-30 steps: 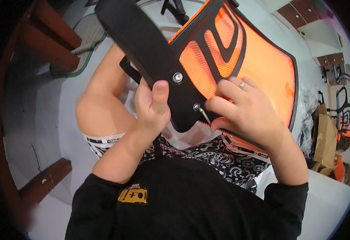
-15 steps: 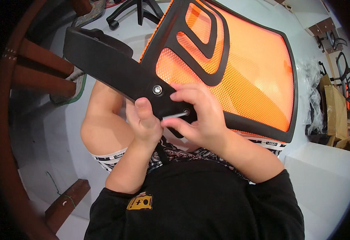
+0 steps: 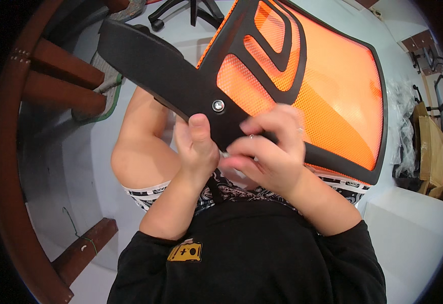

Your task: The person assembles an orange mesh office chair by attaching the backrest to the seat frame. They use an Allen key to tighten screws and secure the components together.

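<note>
An orange mesh chair back (image 3: 340, 96) with a black frame lies tilted across my lap. At its lower left corner a black armrest (image 3: 145, 63) is joined to the frame, and a silver bolt (image 3: 218, 106) shows there. My left hand (image 3: 193, 152) is closed round the near edge of that black joint, thumb on top. Just right of it, my right hand (image 3: 277, 152) has bent fingers over a second bolt spot, pinching a thin metal hex key (image 3: 225, 154). Most of the key is hidden by the fingers, and the hand is slightly blurred.
Brown wooden beams (image 3: 64, 86) stand on the left, with a shorter brown piece (image 3: 87, 248) nearer me. A black chair base (image 3: 193, 12) rests on the floor beyond. To the right are clear plastic wrap (image 3: 404, 131), a cardboard box (image 3: 432, 149) and a white block (image 3: 409, 223).
The chair back and both hands have shifted slightly right in view. My right fingers have curled in, covering the hex key that showed plainly before. My left hand keeps its hold.
</note>
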A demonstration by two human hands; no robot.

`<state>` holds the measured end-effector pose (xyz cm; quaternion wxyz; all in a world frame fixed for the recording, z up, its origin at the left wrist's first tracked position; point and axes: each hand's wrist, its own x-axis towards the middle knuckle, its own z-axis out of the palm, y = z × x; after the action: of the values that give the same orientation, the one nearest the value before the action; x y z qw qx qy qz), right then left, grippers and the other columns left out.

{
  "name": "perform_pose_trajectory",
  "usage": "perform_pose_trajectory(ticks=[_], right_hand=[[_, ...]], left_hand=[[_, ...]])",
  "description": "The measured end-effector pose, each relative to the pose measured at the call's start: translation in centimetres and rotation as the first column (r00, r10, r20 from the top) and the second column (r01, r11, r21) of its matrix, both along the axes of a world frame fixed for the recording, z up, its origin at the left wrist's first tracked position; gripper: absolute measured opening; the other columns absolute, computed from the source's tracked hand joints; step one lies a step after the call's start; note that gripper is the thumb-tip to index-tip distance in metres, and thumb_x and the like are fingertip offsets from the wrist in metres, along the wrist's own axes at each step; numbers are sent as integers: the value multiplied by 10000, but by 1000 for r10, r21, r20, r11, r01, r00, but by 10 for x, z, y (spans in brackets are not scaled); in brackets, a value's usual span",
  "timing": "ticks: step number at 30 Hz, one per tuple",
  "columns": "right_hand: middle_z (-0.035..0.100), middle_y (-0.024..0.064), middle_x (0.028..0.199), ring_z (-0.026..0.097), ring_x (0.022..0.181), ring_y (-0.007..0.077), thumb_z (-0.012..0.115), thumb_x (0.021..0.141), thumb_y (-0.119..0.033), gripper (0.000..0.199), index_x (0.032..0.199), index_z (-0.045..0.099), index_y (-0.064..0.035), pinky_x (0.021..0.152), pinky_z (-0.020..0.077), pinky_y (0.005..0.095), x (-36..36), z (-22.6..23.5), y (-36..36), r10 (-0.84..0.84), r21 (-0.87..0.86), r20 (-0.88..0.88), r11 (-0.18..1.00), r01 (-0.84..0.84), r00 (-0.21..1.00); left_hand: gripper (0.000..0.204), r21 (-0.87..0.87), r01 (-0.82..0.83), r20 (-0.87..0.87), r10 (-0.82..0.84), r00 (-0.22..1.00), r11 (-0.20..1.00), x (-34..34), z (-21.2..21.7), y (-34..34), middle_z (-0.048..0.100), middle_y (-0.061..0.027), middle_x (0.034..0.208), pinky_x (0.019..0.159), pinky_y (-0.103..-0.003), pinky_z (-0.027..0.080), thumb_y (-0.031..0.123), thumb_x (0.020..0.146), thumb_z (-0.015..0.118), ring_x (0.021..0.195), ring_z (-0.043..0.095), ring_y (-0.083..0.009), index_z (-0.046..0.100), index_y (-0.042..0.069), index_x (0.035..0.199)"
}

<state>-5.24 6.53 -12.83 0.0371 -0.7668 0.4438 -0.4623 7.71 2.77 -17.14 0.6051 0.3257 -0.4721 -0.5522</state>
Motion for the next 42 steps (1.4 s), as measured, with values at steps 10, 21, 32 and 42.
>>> perform_pose_trajectory(ticks=[10,21,32,42], right_hand=[[510,26,698,482,572,72,560,866,-181,167,891,491,-31,546,438,194,-36,18,9,-22,227,792,938,-261,610],[572,59,795,564,695,112,508,867,-61,104,939,518,13,669,481,235,-32,27,3,-186,531,746,745,-403,639],[585,81,795,591,631,144,489,851,-43,173,1020,503,-5,620,528,269,-32,29,-14,-381,483,872,569,-665,307],[561,48,834,568,724,117,488,842,-26,133,967,526,-2,652,503,245,-23,36,-27,-287,566,825,433,-702,487]], left_hand=[[597,-131,-85,50,92,995,988,1,-5,-3,531,-107,1062,850,-302,412,488,893,381,972,519,-173,439,-54,1138],[360,-3,36,-82,-36,996,999,2,9,0,522,-70,1008,813,-260,444,3,764,628,906,532,-117,430,-4,1065],[324,49,35,-85,-31,996,998,8,9,1,545,-73,986,808,-255,442,24,776,632,882,539,-113,460,-37,1043],[347,42,85,-69,-82,994,996,14,10,0,565,-94,1007,817,-267,443,30,774,639,912,548,-130,464,-58,1060]])
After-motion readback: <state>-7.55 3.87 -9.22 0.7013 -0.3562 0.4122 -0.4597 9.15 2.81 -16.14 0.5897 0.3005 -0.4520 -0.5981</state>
